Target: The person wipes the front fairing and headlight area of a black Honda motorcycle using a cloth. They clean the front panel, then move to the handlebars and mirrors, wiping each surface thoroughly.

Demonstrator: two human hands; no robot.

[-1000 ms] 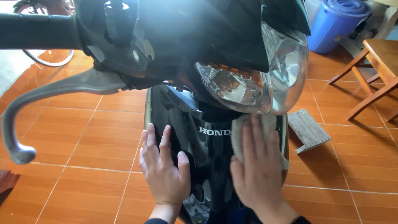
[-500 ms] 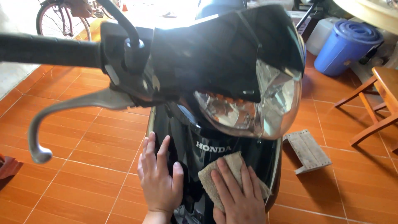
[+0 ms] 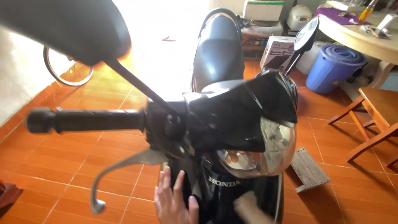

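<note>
Floor: orange tiled floor [image 3: 62, 166], indoor room, bright glare from a doorway at upper centre.
Scooter front panel: black glossy front panel [image 3: 232, 195] at lower centre of the frame, below the headlight; both hands are on it.
Left hand: left hand [image 3: 174, 199] at bottom centre-left, fingers spread, flat and open against the panel's left side, gripping nothing.
Right hand: right hand [image 3: 251, 209] at bottom centre-right, blurred, pressed on the panel; open or closed, cannot tell, and whether it holds something is unclear.
Headlight: clear headlight [image 3: 259, 151] just above the right hand, orange bulb area inside.
Handlebar: black grip [image 3: 83, 120] at middle left, silver brake lever [image 3: 120, 174] below it, curving down to lower left.
Mirrors: dark blurred mirror [image 3: 70, 25] at upper left on a thin stalk; second mirror [image 3: 306, 35] at upper right.
Seat: dark seat [image 3: 217, 54] at upper centre.
Surroundings: blue lidded bucket [image 3: 336, 66] at upper right, wooden chair [image 3: 373, 120] at right edge, small wooden stool [image 3: 309, 168] on the floor right of the scooter, bicycle wheel [image 3: 62, 70] at left, cardboard box [image 3: 278, 52] behind.
</note>
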